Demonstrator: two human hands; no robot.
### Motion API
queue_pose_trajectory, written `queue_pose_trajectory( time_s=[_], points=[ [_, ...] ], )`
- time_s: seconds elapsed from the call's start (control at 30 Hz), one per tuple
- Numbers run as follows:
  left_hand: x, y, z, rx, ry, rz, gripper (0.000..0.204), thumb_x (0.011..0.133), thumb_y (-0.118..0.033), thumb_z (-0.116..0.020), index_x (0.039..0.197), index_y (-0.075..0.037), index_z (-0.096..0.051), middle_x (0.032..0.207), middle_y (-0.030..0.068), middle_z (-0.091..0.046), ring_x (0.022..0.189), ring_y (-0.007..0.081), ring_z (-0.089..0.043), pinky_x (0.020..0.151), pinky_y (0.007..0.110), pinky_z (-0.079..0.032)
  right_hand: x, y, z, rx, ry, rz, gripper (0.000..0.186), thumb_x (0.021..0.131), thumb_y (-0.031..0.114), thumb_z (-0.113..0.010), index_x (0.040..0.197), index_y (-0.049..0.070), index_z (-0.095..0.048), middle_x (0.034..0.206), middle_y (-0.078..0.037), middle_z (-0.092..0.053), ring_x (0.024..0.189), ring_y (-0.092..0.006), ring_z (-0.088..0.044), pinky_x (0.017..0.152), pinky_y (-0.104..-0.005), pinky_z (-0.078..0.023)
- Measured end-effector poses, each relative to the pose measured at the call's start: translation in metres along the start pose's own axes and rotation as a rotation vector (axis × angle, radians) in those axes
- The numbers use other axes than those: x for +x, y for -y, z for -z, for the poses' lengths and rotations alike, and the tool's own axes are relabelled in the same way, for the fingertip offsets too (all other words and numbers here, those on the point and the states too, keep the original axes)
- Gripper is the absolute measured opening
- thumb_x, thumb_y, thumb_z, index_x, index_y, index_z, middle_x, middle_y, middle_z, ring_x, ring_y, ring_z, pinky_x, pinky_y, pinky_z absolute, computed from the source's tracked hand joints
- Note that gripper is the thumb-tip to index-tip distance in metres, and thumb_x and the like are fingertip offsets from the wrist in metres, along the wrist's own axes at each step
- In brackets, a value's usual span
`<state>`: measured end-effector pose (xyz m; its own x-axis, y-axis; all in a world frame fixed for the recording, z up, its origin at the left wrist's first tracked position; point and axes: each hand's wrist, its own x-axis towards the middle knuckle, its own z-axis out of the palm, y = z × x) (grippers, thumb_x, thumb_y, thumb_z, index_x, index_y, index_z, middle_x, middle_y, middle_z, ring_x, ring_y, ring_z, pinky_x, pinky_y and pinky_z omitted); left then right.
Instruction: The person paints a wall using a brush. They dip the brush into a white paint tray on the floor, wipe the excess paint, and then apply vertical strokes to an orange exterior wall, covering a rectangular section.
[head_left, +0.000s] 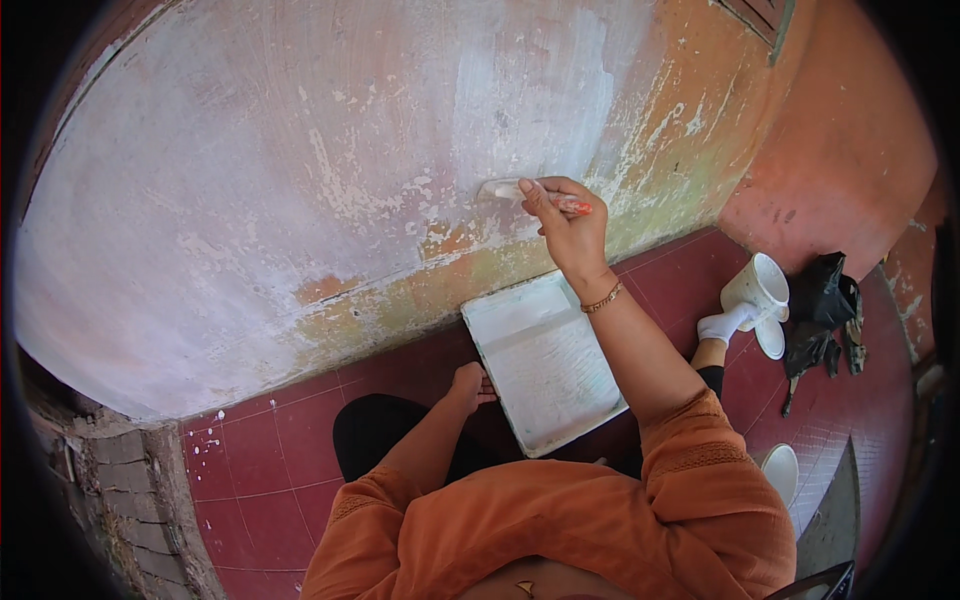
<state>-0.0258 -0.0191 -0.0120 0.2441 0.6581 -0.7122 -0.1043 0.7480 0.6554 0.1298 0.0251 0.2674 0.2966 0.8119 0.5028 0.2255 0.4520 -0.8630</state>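
Note:
My right hand (pixel 568 222) is closed around a paintbrush (pixel 572 207) with a reddish handle. Its whitish bristle end points left, against or very near the wall (pixel 400 130); whether it touches, I cannot tell. Patchy white paint covers much of that wall, with flaking and orange and yellowish areas showing low down. Between my legs lies a white paint tray (pixel 560 385), smeared with paint and sloping to a flat well at its far end. My left hand (pixel 466 388) grips the tray's left edge, with the fingers partly hidden by it.
A white bucket (pixel 757 287) stands at the right by a white-socked foot (pixel 727 322), near a round white lid (pixel 770 338) and a black plastic bag (pixel 822 310). Another white round piece (pixel 780 473) lies nearer. White drips spot the red tiled floor (pixel 262 448) at left.

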Motion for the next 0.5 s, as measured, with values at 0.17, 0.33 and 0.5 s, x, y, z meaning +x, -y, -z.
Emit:
queue_pose_trajectory(
  time_s=[0.17,0.33,0.5],
  points=[
    [-0.005,-0.003,-0.003,0.005,0.005,0.008,0.028,0.083,-0.017,-0.038,0.092,0.001,-0.058,0.086,0.0154,-0.061,0.077,0.03,-0.058,0.077,0.048,-0.049,0.008,0.07,0.001,0.177,-0.097,0.148,0.024,0.085,0.018,-0.072,0.097,-0.002,-0.069,0.083,-0.006,-0.067,0.073,-0.0094,-0.059,0.067,-0.0239,-0.049],
    [-0.003,-0.001,-0.001,-0.002,-0.021,0.008,0.028,0.083,-0.017,-0.038,0.089,0.0,-0.059,0.084,0.0149,-0.061,0.076,0.0298,-0.059,0.076,0.048,-0.049,-0.002,0.044,-0.019,0.145,-0.126,0.462,0.024,0.087,0.011,-0.07,0.106,-0.003,-0.066,0.101,-0.014,-0.068,0.093,-0.0169,-0.063,0.084,-0.0285,-0.048],
    [-0.01,-0.008,-0.006,-0.02,-0.018,-0.001,0.028,0.083,-0.015,-0.038,0.093,0.002,-0.058,0.087,0.0177,-0.062,0.077,0.0326,-0.061,0.078,0.05,-0.049,-0.057,-0.041,-0.034,-0.02,0.037,0.406,0.027,0.083,0.013,-0.072,0.105,-0.002,-0.066,0.102,-0.019,-0.068,0.093,-0.0278,-0.067,0.083,-0.033,-0.051]
  ],
)
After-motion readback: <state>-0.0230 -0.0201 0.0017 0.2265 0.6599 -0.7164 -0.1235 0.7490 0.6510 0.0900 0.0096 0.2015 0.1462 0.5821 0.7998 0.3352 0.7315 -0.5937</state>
